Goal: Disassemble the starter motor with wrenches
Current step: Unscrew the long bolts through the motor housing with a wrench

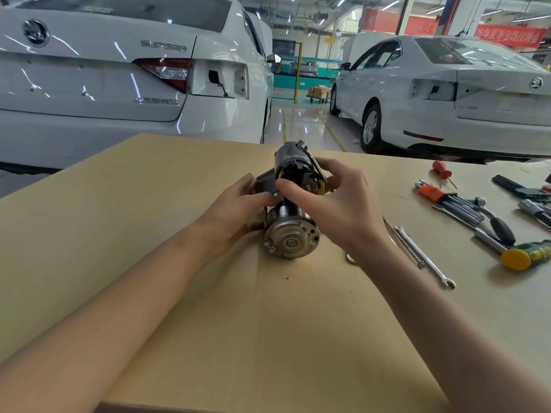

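Both hands, left hand (238, 204) and right hand (334, 201), grip the starter motor (290, 234), fingers curled.

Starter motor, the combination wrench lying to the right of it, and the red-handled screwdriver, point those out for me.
starter motor (291, 240), head view, round metal end cap.
combination wrench (423, 256), head view, middle of its shaft.
red-handled screwdriver (441, 169), head view, red handle.

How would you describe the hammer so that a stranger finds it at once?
Look at the tool group on the right side of the cardboard-covered table. The hammer lies nearest the right edge, closest to the person. Only it has a yellow head and a green handle.
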A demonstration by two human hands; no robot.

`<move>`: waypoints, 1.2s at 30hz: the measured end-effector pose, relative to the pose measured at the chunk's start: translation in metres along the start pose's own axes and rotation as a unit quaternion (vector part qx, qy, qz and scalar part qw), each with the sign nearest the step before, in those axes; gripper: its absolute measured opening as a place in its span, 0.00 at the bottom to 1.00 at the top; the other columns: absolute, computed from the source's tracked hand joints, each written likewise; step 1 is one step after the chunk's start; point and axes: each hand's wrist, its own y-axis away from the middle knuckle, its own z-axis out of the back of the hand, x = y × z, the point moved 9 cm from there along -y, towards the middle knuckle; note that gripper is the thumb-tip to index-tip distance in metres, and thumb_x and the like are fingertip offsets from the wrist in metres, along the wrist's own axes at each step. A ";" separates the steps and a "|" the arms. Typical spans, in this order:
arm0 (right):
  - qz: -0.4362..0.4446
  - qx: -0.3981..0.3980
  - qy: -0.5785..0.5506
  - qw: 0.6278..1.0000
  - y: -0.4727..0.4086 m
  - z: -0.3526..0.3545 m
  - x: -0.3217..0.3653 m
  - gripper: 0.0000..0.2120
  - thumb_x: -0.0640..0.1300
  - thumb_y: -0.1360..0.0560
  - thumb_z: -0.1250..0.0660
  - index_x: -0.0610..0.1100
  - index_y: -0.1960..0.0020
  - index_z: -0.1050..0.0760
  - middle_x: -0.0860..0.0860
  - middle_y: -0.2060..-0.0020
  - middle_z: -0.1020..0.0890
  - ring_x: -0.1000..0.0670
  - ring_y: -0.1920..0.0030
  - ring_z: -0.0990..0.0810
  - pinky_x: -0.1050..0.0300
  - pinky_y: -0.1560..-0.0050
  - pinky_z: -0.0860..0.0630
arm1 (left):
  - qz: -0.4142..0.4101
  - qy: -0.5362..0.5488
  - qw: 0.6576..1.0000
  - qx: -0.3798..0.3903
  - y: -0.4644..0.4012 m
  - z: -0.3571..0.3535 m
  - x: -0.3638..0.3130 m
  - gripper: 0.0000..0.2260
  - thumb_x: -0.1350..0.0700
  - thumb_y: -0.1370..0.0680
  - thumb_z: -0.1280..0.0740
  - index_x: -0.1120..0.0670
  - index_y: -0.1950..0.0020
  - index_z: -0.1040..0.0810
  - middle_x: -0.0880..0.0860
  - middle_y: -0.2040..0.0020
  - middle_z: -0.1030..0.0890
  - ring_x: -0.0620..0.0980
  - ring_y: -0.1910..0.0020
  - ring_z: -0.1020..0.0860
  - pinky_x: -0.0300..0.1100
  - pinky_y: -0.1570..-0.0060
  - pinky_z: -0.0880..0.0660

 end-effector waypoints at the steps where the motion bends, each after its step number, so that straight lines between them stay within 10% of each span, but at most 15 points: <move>1: -0.012 0.001 0.006 1.000 -0.001 -0.001 -0.001 0.29 0.64 0.38 0.30 0.53 0.41 0.22 0.57 0.60 0.16 0.57 0.58 0.18 0.55 0.56 0.21 | -0.001 0.008 1.000 -0.029 0.000 0.006 0.000 0.25 0.63 0.24 0.31 0.57 0.28 0.33 0.50 0.34 0.24 0.43 0.50 0.19 0.38 0.65 0.23; 4: -0.049 0.010 0.026 0.998 -0.004 0.000 -0.011 0.29 0.63 0.41 0.35 0.52 0.42 0.24 0.56 0.60 0.19 0.51 0.56 0.20 0.53 0.59 0.23 | 0.033 0.007 0.992 -0.118 0.003 0.022 0.007 0.40 0.63 0.27 0.26 0.56 0.22 0.45 0.52 0.29 0.32 0.50 0.43 0.22 0.42 0.61 0.20; 9: -0.079 0.047 -0.036 0.995 -0.005 0.000 -0.030 0.30 0.59 0.39 0.35 0.46 0.41 0.30 0.54 0.63 0.25 0.51 0.69 0.26 0.60 0.74 0.32 | 0.114 -0.048 0.991 -0.053 0.006 0.012 0.016 0.09 0.58 0.22 0.32 0.64 0.47 0.23 0.60 0.58 0.18 0.50 0.67 0.18 0.40 0.72 0.21; 12: -0.100 0.049 -0.087 0.990 -0.004 -0.003 -0.038 0.32 0.57 0.39 0.34 0.45 0.38 0.32 0.50 0.62 0.24 0.55 0.77 0.28 0.62 0.80 0.33 | 0.096 -0.055 0.994 -0.027 0.006 0.004 0.013 0.11 0.55 0.19 0.36 0.58 0.59 0.22 0.51 0.72 0.20 0.45 0.76 0.22 0.36 0.75 0.25; 22: -0.148 0.115 -0.188 0.964 0.001 -0.016 -0.049 0.21 0.51 0.32 0.33 0.49 0.41 0.31 0.45 0.62 0.20 0.49 0.77 0.25 0.60 0.79 0.37 | 0.092 0.031 0.982 -0.163 0.006 0.045 0.006 0.12 0.57 0.21 0.38 0.64 0.57 0.20 0.59 0.69 0.17 0.54 0.74 0.18 0.40 0.76 0.23; 36: -0.208 0.082 -0.259 0.940 0.007 -0.018 -0.067 0.21 0.54 0.36 0.29 0.47 0.47 0.29 0.50 0.71 0.24 0.50 0.79 0.27 0.64 0.81 0.38 | 0.119 -0.132 0.984 -0.016 0.011 0.013 0.017 0.20 0.39 0.26 0.32 0.58 0.55 0.20 0.52 0.69 0.18 0.50 0.70 0.19 0.40 0.71 0.22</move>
